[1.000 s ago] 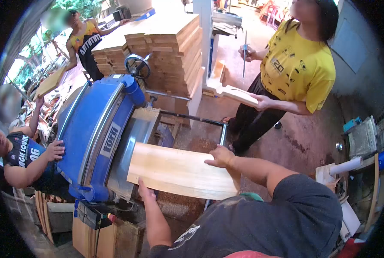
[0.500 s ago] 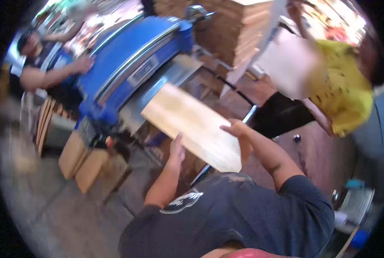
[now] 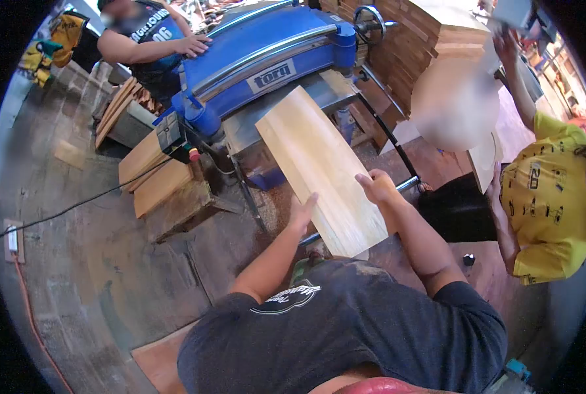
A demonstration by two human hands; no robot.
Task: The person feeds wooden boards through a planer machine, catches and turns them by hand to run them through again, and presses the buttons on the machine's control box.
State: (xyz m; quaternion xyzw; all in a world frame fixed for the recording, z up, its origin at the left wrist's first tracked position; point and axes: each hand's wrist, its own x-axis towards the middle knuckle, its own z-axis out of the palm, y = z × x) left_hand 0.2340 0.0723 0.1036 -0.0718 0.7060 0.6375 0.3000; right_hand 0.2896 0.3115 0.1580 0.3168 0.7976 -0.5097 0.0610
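Observation:
A wide, pale wooden board slants in front of my body, its far end over the metal bed of a blue machine. My left hand grips the board's left edge, with the thumb on top and the other fingers hidden beneath. On the opposite edge, my right hand holds it nearer the close end, thumb on the upper face. The board's near end lies close to my dark shirt.
A co-worker rests a hand on the machine. Another person in yellow stands at right beside stacked boards. Boards lie on a low wooden stand at left. A cable crosses the floor area.
The view has swung left, so the machine sits higher and further right. Both hands still hold the board, which now points more steeply away from me. The person in yellow has raised an arm.

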